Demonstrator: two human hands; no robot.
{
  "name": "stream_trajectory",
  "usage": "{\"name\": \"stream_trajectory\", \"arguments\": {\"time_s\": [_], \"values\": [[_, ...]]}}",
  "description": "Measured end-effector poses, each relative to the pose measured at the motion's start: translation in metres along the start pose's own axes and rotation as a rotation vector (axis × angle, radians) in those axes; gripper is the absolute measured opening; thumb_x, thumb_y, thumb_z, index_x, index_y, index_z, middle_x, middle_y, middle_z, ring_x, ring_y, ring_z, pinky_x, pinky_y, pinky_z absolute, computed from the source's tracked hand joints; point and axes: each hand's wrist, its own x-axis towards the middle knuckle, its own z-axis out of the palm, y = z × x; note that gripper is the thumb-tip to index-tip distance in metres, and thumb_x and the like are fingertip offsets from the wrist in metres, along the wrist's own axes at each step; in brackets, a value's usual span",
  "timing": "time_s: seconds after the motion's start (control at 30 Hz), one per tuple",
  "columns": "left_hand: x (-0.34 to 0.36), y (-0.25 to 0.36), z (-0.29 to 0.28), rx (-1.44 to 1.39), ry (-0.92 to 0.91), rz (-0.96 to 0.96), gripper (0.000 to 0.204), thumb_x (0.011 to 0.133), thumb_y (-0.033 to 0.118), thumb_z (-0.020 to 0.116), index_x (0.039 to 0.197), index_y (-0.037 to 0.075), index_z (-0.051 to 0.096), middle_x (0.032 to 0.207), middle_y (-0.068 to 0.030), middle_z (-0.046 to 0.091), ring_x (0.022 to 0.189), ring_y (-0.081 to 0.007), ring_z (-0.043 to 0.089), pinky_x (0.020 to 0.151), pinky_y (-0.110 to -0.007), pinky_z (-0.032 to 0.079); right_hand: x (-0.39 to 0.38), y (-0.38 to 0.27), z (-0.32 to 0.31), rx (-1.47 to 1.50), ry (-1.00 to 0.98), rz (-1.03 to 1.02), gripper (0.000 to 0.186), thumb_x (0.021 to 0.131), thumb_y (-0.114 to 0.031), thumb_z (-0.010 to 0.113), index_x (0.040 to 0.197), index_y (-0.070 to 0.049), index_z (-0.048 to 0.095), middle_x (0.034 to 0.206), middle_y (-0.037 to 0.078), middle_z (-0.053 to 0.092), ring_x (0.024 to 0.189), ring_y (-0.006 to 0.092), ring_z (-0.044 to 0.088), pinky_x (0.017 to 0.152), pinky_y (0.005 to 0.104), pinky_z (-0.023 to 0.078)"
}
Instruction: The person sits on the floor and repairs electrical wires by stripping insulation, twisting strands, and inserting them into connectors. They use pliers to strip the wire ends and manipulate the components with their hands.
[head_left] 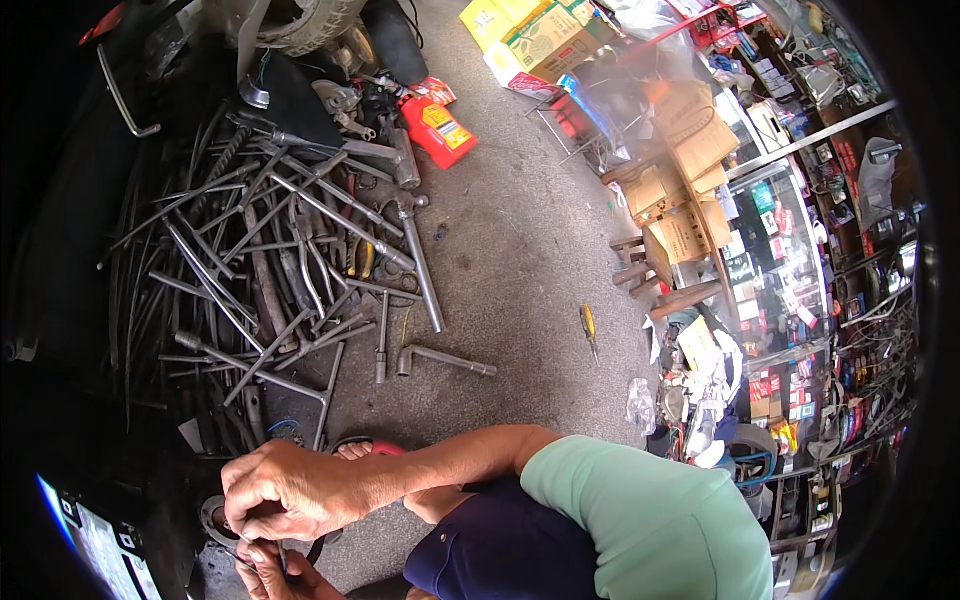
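Observation:
At the lower left my right hand (pixel 290 490) has its fingers curled and pinched over a small part, mostly hidden by them. My left hand (pixel 275 573) is just below it, its fingers closed on a small dark piece I cannot make out. A round metal part (pixel 214 515) sits beside them at the left, against dark machinery. Above them a pile of metal T-handle wrenches, sockets and pliers (pixel 290 240) lies on the floor.
A red plastic bottle (pixel 445 135) and cartons (pixel 550 45) stand at the back. A yellow-handled screwdriver (pixel 590 330) lies on the concrete floor (pixel 510 270). Glass shelving (pixel 775 250) with cardboard and small goods lines the right. A tyre (pixel 300 25) is at the top.

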Motion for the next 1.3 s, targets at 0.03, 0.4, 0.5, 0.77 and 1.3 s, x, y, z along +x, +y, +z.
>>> {"name": "stream_trajectory", "arguments": {"time_s": [0.03, 0.4, 0.5, 0.77, 1.3], "values": [[-0.002, 0.000, 0.003, 0.030, 0.026, 0.011, 0.008, 0.089, 0.007, 0.064, 0.089, 0.000, 0.061, 0.076, -0.0029, 0.057, 0.057, -0.0080, 0.045, 0.049, -0.017, 0.035, -0.002, -0.001, -0.001, -0.052, 0.003, -0.021, 0.007, 0.076, -0.005, 0.070, 0.077, -0.001, 0.064, 0.075, 0.007, 0.060, 0.070, 0.0230, 0.063, 0.061, 0.0346, 0.050], [-0.008, 0.002, 0.020, 0.227, 0.260, 0.106, 0.009, 0.085, 0.010, 0.069, 0.082, 0.003, 0.063, 0.066, 0.0013, 0.051, 0.056, -0.0057, 0.040, 0.050, -0.020, 0.029, 0.000, -0.011, 0.004, -0.357, -0.011, -0.178, 0.017, 0.074, -0.009, 0.071, 0.066, -0.001, 0.058, 0.070, 0.008, 0.056, 0.062, 0.0264, 0.061, 0.054, 0.0369, 0.050], [-0.011, 0.005, 0.024, 0.247, 0.193, 0.108, 0.009, 0.086, 0.010, 0.069, 0.083, 0.004, 0.063, 0.066, 0.0024, 0.051, 0.055, -0.0055, 0.040, 0.051, -0.020, 0.030, 0.004, -0.010, -0.004, -0.040, -0.009, -0.064, 0.009, 0.075, -0.007, 0.068, 0.073, 0.001, 0.062, 0.070, 0.008, 0.063, 0.063, 0.0230, 0.065, 0.053, 0.0329, 0.050], [-0.003, -0.001, 0.010, 0.234, -0.062, 0.104, 0.012, 0.084, 0.010, 0.073, 0.089, 0.004, 0.064, 0.068, -0.0004, 0.057, 0.052, -0.0037, 0.042, 0.045, -0.016, 0.029, -0.017, -0.008, -0.031, 0.277, -0.095, 0.382, 0.018, 0.085, -0.016, 0.069, 0.083, 0.003, 0.066, 0.074, 0.007, 0.067, 0.064, 0.0099, 0.063, 0.056, 0.0258, 0.048], [0.012, -0.006, 0.103, 0.718, -0.232, 0.022, 0.011, 0.088, 0.000, 0.062, 0.097, -0.006, 0.062, 0.074, -0.0037, 0.054, 0.053, -0.0069, 0.034, 0.047, -0.021, 0.024, -0.506, 0.092, -0.346, -1.067, 1.248, 1.607, 0.039, 0.073, -0.018, 0.065, 0.105, 0.004, 0.063, 0.098, 0.027, 0.066, 0.094, 0.0430, 0.064, 0.083, 0.0456, 0.052]]}}
